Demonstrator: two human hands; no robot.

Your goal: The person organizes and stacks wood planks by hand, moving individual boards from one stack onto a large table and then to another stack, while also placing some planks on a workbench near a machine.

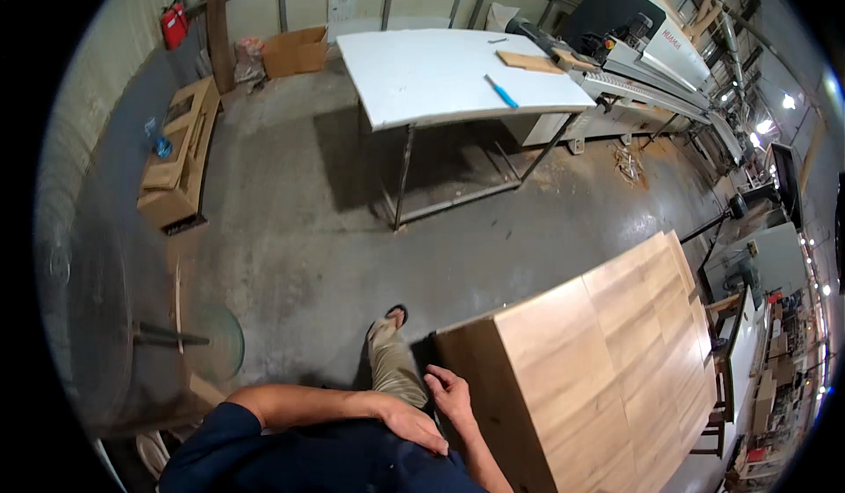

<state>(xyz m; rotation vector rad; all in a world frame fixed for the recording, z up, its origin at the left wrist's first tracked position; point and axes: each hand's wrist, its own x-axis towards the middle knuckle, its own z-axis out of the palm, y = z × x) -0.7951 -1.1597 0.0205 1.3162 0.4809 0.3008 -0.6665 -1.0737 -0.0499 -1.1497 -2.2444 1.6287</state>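
Note:
My left hand rests low across the front of my dark shirt, its fingers stretched out flat and nothing visible in them. Just to the right, my right hand hangs in front of my body, fingers loosely apart with no object seen in it. Nearest to it stands a large stack of wood-grain panels, which fills the lower right; hand and stack appear apart. Farther ahead is a white-topped table on a metal frame. On that table lie a blue-handled tool and a wooden board.
A long machine runs behind the table's right end. At left are a low stack of boards with a blue bottle on it, and a round glass piece. A cardboard box sits by the far wall. Offcuts litter the floor.

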